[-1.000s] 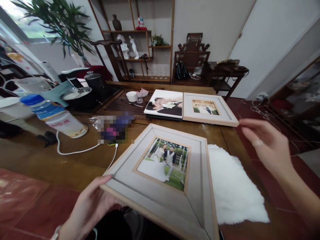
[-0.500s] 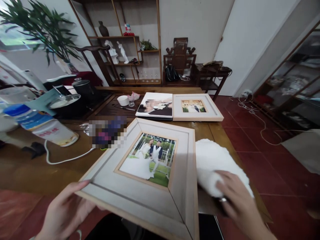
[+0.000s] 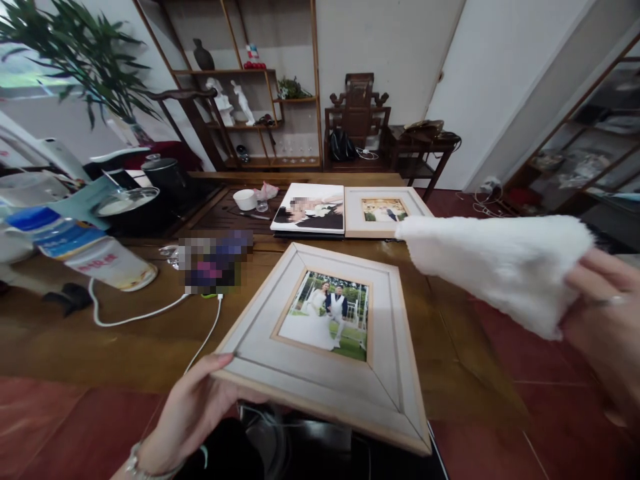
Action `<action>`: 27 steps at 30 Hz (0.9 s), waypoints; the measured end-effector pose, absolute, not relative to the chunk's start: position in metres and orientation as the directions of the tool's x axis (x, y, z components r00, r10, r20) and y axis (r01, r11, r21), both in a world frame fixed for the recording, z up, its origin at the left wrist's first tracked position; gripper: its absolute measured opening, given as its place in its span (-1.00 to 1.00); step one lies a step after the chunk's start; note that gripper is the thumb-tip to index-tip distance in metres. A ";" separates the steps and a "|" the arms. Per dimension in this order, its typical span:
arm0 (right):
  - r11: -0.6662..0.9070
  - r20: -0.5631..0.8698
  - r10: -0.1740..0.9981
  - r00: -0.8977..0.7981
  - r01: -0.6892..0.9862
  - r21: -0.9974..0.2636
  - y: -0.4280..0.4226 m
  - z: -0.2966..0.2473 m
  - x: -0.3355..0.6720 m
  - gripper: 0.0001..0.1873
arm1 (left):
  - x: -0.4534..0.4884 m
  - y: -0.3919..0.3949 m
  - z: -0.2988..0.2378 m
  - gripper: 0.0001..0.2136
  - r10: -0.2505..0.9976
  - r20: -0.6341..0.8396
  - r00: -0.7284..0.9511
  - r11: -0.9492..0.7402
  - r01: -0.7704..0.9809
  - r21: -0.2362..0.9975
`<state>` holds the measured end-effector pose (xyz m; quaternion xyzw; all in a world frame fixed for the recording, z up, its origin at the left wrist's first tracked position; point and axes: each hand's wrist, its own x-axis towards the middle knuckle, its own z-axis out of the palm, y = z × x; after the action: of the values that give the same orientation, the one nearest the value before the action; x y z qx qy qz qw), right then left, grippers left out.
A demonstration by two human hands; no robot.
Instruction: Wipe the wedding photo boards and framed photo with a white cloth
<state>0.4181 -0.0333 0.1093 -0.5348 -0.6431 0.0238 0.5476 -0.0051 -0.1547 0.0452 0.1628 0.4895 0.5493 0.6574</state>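
Right hand [image 3: 603, 303]: fingers closed on white fluffy cloth [image 3: 500, 260], now lifted off brown wooden table [image 3: 170, 353]. Left hand [image 3: 195, 403] grips pale wooden picture frame [image 3: 325, 320] by near-left corner, tilted over table's near edge. Both hands now occupied.

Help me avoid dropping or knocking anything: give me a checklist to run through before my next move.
1. Left hand grips the wedding photo frame at its near-left corner: ok.
2. Right hand supports the frame too: not ok, it holds the white fluffy cloth.
3. Cloth apart from the held frame: ok.
4. Cloth clear of the far photo frame: cannot tell, they overlap in view.
5. Blue-capped bottle clear of the held frame: ok, apart to its left.
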 end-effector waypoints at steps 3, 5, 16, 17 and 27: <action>0.547 0.774 0.630 -0.061 0.742 -0.387 -0.033 0.121 0.399 -0.77 | -0.001 -0.151 0.039 -0.93 0.874 -0.483 -0.051 0.363 -0.592 0.720; 0.644 0.827 0.482 -0.289 0.757 -0.110 -0.037 0.123 0.383 -0.72 | 0.004 -0.149 0.035 -0.92 0.875 -0.483 -0.019 0.375 -0.603 0.704; 0.799 0.613 0.461 -0.641 0.601 0.027 -0.062 0.067 0.312 -0.81 | 0.006 -0.164 0.011 -0.63 0.872 -0.457 0.173 0.469 -0.558 0.684; 0.804 0.575 0.454 -0.680 0.591 0.063 -0.064 0.066 0.307 -0.85 | 0.006 -0.164 0.011 -0.63 0.869 -0.456 0.191 0.479 -0.554 0.681; 0.722 0.513 0.443 -0.735 0.632 0.282 -0.072 0.056 0.305 -0.74 | 0.009 -0.160 0.018 -0.60 0.844 -0.459 0.278 0.533 -0.531 0.658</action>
<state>0.3045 -0.0716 0.0563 -0.2976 -0.9038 -0.2249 0.2099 0.0091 -0.1600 0.0185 0.1927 0.4056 0.4430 0.7760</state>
